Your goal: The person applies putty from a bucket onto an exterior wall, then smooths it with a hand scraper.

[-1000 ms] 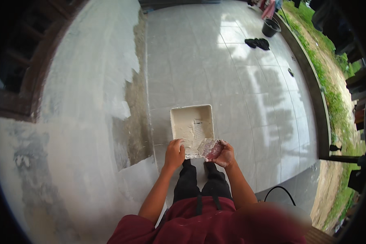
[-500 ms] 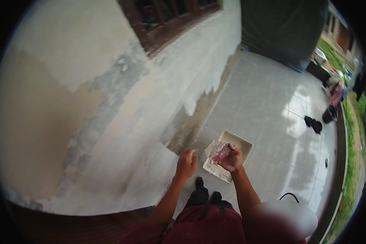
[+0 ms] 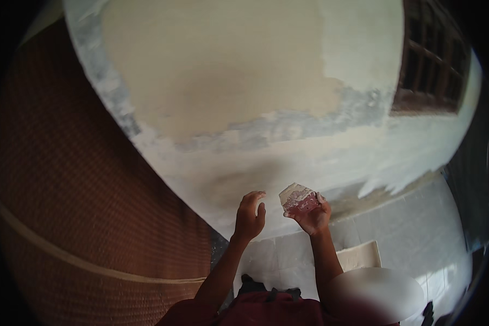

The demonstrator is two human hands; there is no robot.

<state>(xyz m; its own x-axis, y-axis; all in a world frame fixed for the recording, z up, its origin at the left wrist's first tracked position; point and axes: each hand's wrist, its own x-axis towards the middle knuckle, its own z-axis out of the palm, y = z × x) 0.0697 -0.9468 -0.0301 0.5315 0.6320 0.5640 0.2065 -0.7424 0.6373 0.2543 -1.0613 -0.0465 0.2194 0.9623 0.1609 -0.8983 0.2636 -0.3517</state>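
Observation:
My right hand (image 3: 315, 216) grips a flat, reddish putty spreader (image 3: 303, 205), its far edge coated with whitish paste. The thumb and fingers hold it by its near side, in front of the lower wall. To the left, my left hand (image 3: 249, 216) is raised with its thumb apart from its curved fingers, and I see nothing in it. Both hands are in front of the wall (image 3: 223, 168), which is patched in cream, grey and white; neither visibly touches it. Just right of my right forearm, a pale shallow tray (image 3: 367, 252) rests on the floor, partly hidden.
A brown woven panel (image 3: 103, 195) with a pale strip meets the wall's edge on the left. At upper right is a brown-framed window (image 3: 426, 65) with bars. Grey tiles (image 3: 407, 217) cover the floor along the wall's base. A blurred white rounded shape (image 3: 383, 293) covers the lower right.
The view has turned left, bringing the woven panel into sight and shifting the window and tray rightward. The spreader, still in my right hand, is now in front of the wall instead of over the tray.

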